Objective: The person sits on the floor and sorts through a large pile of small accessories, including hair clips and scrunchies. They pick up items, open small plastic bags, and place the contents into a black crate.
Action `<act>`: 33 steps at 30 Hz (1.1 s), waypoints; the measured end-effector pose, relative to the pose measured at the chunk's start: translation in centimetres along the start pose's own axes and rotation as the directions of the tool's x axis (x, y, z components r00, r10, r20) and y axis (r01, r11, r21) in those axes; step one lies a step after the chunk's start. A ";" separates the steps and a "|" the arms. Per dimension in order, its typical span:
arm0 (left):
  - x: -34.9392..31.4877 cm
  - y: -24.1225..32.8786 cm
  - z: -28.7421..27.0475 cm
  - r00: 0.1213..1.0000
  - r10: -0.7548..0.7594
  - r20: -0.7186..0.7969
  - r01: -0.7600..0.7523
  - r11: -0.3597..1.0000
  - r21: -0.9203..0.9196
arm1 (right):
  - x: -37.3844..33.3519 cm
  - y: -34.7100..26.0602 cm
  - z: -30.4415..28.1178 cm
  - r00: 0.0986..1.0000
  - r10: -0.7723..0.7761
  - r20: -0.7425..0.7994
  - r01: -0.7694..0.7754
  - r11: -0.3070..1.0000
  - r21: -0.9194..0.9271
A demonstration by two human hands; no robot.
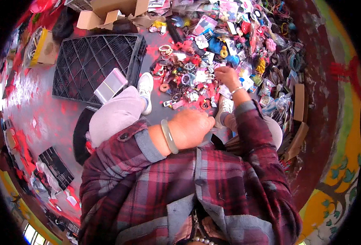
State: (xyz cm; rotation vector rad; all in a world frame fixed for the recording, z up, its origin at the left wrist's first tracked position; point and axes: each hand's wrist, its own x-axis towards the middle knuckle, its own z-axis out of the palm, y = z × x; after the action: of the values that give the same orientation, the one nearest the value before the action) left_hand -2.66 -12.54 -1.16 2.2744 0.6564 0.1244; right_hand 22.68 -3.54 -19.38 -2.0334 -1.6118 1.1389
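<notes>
The right hand (226, 75) reaches into the heap of hair ties and clips (196, 73) on the floor — grip unclear. The left hand (190, 128) is curled, contents hidden. Beyond, an open cardboard box (107, 12) — inside unseen.

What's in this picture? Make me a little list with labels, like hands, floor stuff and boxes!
Right hand: right hand reaches into the pile of small trinkets on the floor, fingers among them; what it grips is too small to tell.
Left hand: left hand is closed, held near the chest; a pale bangle sits on its wrist.
Clothes: plaid shirt, white shoes.
Floor stuff: black plastic crate lying flat, a clear packet on it.
Boxes: open cardboard box beyond the crate.
</notes>
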 end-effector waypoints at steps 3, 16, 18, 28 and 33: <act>-0.4 -0.2 -0.2 0.998 -0.026 -0.055 0.028 0.999 0.036 | 1.5 2.3 5.9 0.996 -0.059 0.064 0.076 0.945 -0.317; 0.2 -2.7 -2.3 0.982 -0.190 -0.016 0.190 0.982 0.018 | 6.7 6.6 13.3 0.890 0.433 -0.142 -0.426 0.902 0.076; 0.4 -3.1 -2.3 0.981 -0.194 -0.016 0.194 0.980 0.042 | 7.5 7.5 13.9 0.842 0.525 -0.123 -0.517 0.851 0.092; 1.6 -3.4 -2.8 0.990 -0.141 -0.026 0.142 0.988 0.056 | 10.0 9.9 19.3 0.881 0.463 -0.097 -0.383 0.819 0.427; 0.6 -3.0 -1.8 0.984 -0.168 -0.057 0.170 0.985 0.033 | 7.2 2.2 15.2 0.957 0.251 0.144 -0.249 0.463 0.851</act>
State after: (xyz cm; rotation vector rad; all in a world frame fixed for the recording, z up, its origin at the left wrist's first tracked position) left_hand -3.87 -9.33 -1.98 2.2464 0.8839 0.0917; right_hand 13.37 -1.10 -33.37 -1.5317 -0.4488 1.6016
